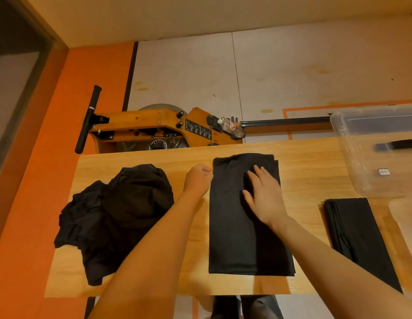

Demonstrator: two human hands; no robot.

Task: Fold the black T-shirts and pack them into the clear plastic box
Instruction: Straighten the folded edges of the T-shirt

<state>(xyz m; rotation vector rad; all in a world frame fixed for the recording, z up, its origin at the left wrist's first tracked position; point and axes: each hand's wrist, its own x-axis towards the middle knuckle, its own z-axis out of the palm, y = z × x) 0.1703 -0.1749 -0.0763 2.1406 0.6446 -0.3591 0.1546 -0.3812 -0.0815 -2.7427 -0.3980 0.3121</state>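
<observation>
Clear plastic box (371, 162) holds nothing visible; right hand (263, 194) flat on shirt (242, 226), left hand (198, 178) fisted.

Wooden table (304, 162); rowing machine (159, 130) behind on pale floor (292, 72); orange wall (39, 157) left.

I counted two folded black T-shirts: one long folded strip (244, 217) lay under my right hand (265, 196), a second folded strip (359, 240) sat well off to that hand's right. One crumpled heap of black shirts (117, 217) lay left of my left hand (198, 178); couldn't tell how many were in it. One clear plastic box (375, 148) stood beyond and right of the right hand. One wooden table (311, 166). Two hands in view. One rowing machine (159, 127) beyond the hands, holding one water bottle (230, 126).
</observation>
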